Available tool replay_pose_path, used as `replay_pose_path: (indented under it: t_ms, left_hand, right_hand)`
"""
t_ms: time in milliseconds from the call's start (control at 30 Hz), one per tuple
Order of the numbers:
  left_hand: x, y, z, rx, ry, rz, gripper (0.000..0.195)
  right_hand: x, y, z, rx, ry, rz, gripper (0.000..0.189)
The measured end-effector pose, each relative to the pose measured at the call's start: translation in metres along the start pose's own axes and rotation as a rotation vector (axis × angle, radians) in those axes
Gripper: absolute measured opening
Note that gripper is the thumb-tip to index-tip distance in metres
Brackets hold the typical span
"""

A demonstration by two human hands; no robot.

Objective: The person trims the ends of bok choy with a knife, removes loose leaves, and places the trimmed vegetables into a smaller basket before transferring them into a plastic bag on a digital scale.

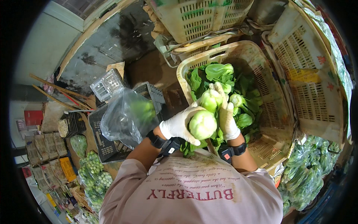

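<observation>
My left hand (181,123), in a white glove, is closed around a head of bok choy (203,125), its pale base facing up and its leaves hanging below. Beside it my right hand (227,114), also gloved, holds a second bok choy (211,100) between its fingers and palm. Both hands are over the near left part of a large, dirty cream plastic basket (193,65), which holds more bok choy (219,72). To the left, a clear plastic bag (119,120) with blurred greens inside lies over a black plastic crate (102,151).
More cream baskets (310,75) stand at the right and at the top (195,16). Bagged greens (304,170) are piled at lower right, others (93,170) at lower left. Wooden poles (58,86) lean near the grey wall at left. A silvery plastic tray (107,84) rests by the black crate.
</observation>
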State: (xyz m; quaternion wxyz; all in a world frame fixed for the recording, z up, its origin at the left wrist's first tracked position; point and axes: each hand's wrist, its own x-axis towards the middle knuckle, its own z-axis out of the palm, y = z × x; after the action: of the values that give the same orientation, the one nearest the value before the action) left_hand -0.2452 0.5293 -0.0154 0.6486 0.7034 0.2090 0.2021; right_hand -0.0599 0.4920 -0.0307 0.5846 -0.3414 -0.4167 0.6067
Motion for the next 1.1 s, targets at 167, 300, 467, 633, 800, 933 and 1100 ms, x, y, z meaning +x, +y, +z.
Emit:
replay_pose_path:
  t_ms: [167, 300, 467, 633, 800, 933, 1100]
  left_hand:
    - [-0.016, 0.009, 0.005, -0.434, 0.095, -0.024, 0.089]
    - [-0.038, 0.018, -0.007, -0.441, 0.161, -0.021, 0.089]
    - [-0.092, 0.021, -0.009, -0.483, 0.322, -0.055, 0.088]
    - [-0.136, 0.023, -0.012, -0.313, 0.389, 0.021, 0.091]
    - [-0.199, 0.022, -0.015, 0.007, 0.417, 0.227, 0.097]
    - [-0.265, 0.014, -0.019, -0.116, 0.795, 0.416, 0.097]
    - [-0.344, 0.022, -0.025, -0.200, 0.801, 0.374, 0.106]
  right_hand:
    - [0.023, -0.002, -0.117, -0.912, 0.057, -0.090, 0.078]
    - [-0.010, 0.061, -0.224, -1.652, -0.076, 0.688, 0.078]
    - [-0.009, 0.038, -0.195, -1.760, 0.057, 0.086, 0.060]
    - [0.007, -0.010, -0.031, -0.674, 0.158, 0.108, 0.052]
    - [0.008, 0.019, 0.137, -0.538, -0.161, 0.001, 0.065]
    - [-0.005, 0.050, 0.240, -0.084, -0.348, -0.013, 0.127]
    - [-0.016, 0.077, 0.329, 0.086, -0.552, 0.219, 0.145]
